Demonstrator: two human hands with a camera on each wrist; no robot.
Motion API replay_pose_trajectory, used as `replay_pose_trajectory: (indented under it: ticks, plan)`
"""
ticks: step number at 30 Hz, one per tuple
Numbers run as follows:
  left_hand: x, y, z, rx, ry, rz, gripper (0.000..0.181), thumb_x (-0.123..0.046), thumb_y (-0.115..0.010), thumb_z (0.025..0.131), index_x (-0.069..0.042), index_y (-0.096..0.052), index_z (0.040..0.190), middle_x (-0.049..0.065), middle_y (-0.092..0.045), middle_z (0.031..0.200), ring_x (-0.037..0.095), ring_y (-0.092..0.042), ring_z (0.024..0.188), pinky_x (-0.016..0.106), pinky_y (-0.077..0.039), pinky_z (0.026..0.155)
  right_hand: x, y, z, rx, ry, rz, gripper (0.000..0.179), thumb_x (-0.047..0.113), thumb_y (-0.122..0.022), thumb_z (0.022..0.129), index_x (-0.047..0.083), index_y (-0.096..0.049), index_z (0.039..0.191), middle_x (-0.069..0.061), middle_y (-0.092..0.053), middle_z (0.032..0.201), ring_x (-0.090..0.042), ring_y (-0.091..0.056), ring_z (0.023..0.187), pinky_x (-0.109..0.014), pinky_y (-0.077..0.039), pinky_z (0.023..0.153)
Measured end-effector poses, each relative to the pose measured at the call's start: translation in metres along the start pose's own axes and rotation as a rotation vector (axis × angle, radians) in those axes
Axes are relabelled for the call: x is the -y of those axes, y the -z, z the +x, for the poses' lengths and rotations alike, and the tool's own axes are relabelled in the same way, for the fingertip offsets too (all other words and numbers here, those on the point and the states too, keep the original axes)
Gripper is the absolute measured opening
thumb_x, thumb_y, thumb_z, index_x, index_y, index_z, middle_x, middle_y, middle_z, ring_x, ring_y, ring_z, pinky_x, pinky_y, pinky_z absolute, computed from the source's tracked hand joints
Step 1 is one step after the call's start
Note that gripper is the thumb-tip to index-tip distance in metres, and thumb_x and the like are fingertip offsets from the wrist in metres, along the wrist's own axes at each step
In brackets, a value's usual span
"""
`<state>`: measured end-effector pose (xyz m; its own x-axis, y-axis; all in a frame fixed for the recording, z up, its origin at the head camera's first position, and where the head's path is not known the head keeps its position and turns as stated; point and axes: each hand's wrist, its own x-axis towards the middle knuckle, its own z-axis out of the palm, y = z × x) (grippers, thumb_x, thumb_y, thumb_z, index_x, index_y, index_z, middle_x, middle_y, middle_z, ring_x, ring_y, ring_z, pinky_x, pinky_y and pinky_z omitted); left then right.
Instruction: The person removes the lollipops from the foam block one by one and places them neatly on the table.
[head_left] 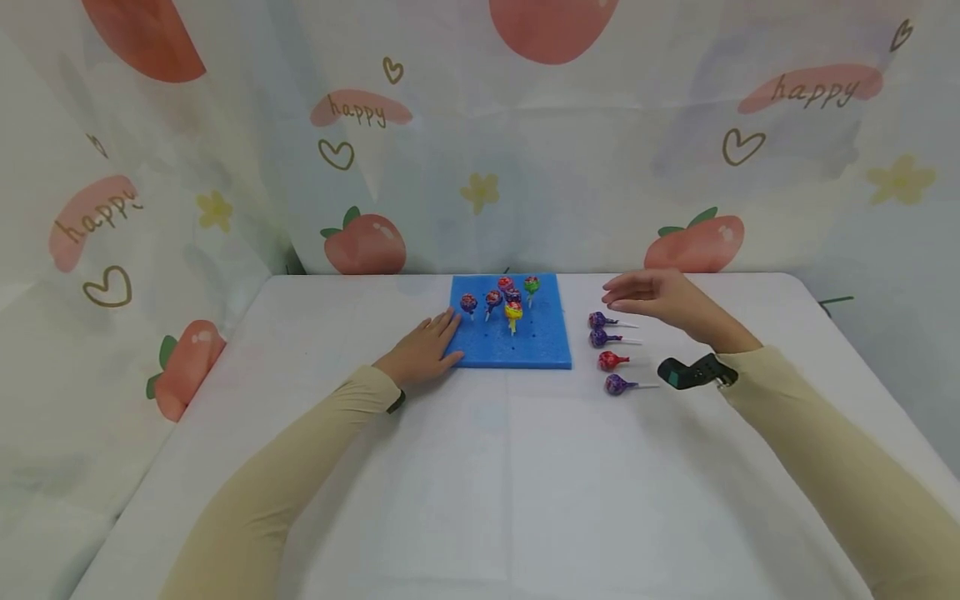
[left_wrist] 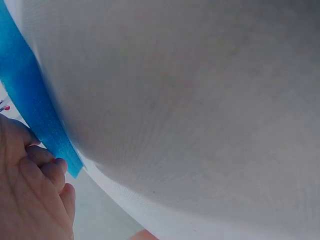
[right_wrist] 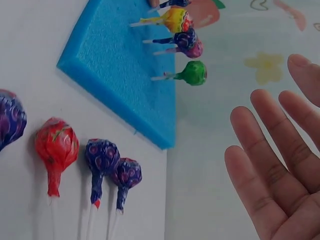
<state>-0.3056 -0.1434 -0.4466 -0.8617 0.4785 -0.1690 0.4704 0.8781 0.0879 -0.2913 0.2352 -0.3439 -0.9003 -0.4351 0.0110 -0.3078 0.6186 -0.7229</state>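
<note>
My left hand (head_left: 422,352) rests at the left edge of a blue foam board (head_left: 540,354), its fingers laid along the side. In the left wrist view its fingertips are right at the board's edge. Several wrapped lollipops stand upright in the board, among them a yellow one (head_left: 513,312) and a green one (head_left: 532,285). My right hand (head_left: 675,304), holding nothing, is raised with fingers extended over the table, right of the board. Near it lies a column of loose lollipops: purple ones (head_left: 616,384) and a red one (head_left: 609,361), sticks pointing right.
A white cloth covers the table (head_left: 450,500). Behind it hangs a printed curtain (head_left: 555,167) with fruit and "happy" lettering. Small holes dot the front part of the board. A dark camera (head_left: 686,372) is strapped to my right wrist.
</note>
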Motion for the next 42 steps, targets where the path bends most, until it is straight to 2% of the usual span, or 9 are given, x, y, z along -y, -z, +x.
replay_pose_trajectory:
  ticks: [6, 8, 17, 26, 36, 42]
  plan:
    - [0.000, 0.001, 0.000, 0.007, 0.006, 0.005, 0.072, -0.048, -0.035, 0.098, -0.005, -0.010, 0.151, 0.013, -0.007, 0.159, 0.028, -0.011, 0.147, 0.043, -0.011, 0.120, 0.008, -0.020, 0.021, 0.027, -0.014, 0.073, 0.041, 0.025, -0.063, 0.091, 0.003, -0.057, 0.125, -0.019, -0.063, 0.120, -0.031, -0.062, 0.110, -0.043, -0.050, 0.095]
    - [0.000, 0.001, 0.000, 0.007, 0.005, 0.005, 0.072, -0.048, -0.035, 0.098, -0.005, -0.010, 0.151, 0.014, -0.007, 0.159, 0.028, -0.011, 0.147, 0.043, -0.011, 0.120, 0.009, -0.027, 0.027, 0.045, -0.014, 0.089, 0.042, 0.026, -0.062, 0.091, 0.002, -0.056, 0.126, -0.020, -0.062, 0.122, -0.034, -0.061, 0.112, -0.047, -0.048, 0.096]
    - [0.000, 0.000, 0.001, 0.006, 0.005, -0.001, 0.072, -0.047, -0.035, 0.099, -0.005, -0.010, 0.151, 0.013, -0.006, 0.159, 0.027, -0.011, 0.147, 0.042, -0.011, 0.120, 0.014, -0.051, 0.048, 0.041, -0.007, 0.147, 0.037, 0.022, -0.060, 0.092, 0.001, -0.057, 0.123, -0.020, -0.062, 0.122, -0.035, -0.060, 0.112, -0.045, -0.048, 0.098]
    - [0.002, -0.002, 0.003, 0.003, 0.005, 0.002, 0.072, -0.048, -0.035, 0.098, -0.005, -0.011, 0.151, 0.013, -0.007, 0.159, 0.027, -0.011, 0.147, 0.043, -0.012, 0.120, 0.010, -0.077, 0.063, 0.018, -0.082, 0.186, 0.038, 0.021, -0.059, 0.093, -0.003, -0.057, 0.123, -0.022, -0.062, 0.120, -0.036, -0.059, 0.113, -0.045, -0.047, 0.098]
    - [0.001, -0.001, 0.003, 0.013, 0.008, 0.010, 0.072, -0.048, -0.034, 0.099, -0.006, -0.009, 0.151, 0.013, -0.006, 0.159, 0.027, -0.010, 0.147, 0.042, -0.011, 0.120, 0.006, -0.111, 0.077, -0.010, -0.225, 0.360, 0.036, 0.015, -0.060, 0.092, -0.001, -0.055, 0.124, -0.023, -0.060, 0.123, -0.032, -0.059, 0.113, -0.040, -0.048, 0.098]
    - [0.000, 0.000, 0.002, 0.008, 0.005, 0.006, 0.072, -0.047, -0.035, 0.099, -0.004, -0.011, 0.151, 0.014, -0.007, 0.159, 0.028, -0.010, 0.147, 0.043, -0.011, 0.120, 0.008, -0.126, 0.081, -0.033, -0.282, 0.373, 0.039, 0.015, -0.061, 0.091, -0.001, -0.054, 0.127, -0.022, -0.060, 0.123, -0.030, -0.060, 0.112, -0.037, -0.048, 0.098]
